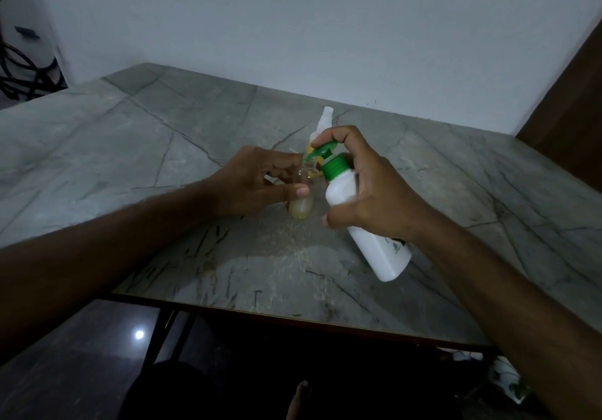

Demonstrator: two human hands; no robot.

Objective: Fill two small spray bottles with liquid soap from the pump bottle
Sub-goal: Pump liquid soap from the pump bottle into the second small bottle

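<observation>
My left hand grips a small clear spray bottle with its top off, standing upright on the table with a little yellowish soap at its bottom. My right hand grips the white pump bottle, tilted toward the small bottle. Its forefinger presses on the green pump head, whose spout sits over the small bottle's mouth. A second small spray bottle with a white sprayer top stands just behind, partly hidden by my fingers.
The grey marbled table reaches to a white wall at the back. Its front edge runs close to me, with black legs and a dark floor below. A brown panel stands at the far right. Cables lie at the far left.
</observation>
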